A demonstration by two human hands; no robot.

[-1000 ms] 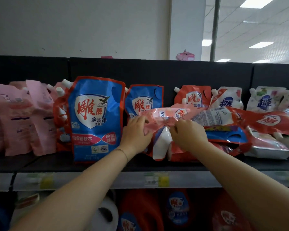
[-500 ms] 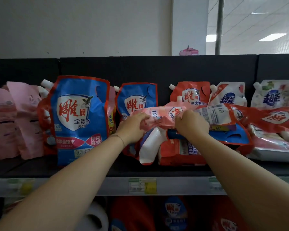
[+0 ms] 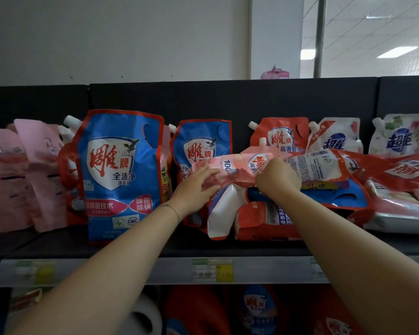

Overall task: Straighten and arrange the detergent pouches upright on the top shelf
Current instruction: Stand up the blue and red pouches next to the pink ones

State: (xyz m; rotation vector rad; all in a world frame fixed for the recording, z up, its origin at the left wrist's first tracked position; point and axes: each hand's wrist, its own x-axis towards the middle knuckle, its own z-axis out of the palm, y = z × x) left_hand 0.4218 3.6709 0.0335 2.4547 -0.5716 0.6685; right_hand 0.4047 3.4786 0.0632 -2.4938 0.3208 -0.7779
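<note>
Both bare forearms reach up and forward to the black top shelf, converging near its middle. The left hand, a thin bracelet on its wrist, lies palm-in with fingers spread across the left end of a crumpled pale-pink plastic detergent pouch with a white spout, thumb underneath so the film is pinched. The right hand is curled over the pouch's right end, knuckles toward the camera, fingers closed on the film; how far they wrap behind is hard to tell. The pink pouch is slumped sideways across a heap of fallen red and blue pouches, in front of an upright small blue pouch with a red border. A large blue pouch with a red border and white shield logo stands upright at the left, beside matte pink flat pouches. Compared with half a second ago, the left hand's fingers have opened and flattened over the pouch instead of bunching it, the pouch sits slightly higher and more spread out, and the right hand keeps the same clenched hold.
</note>
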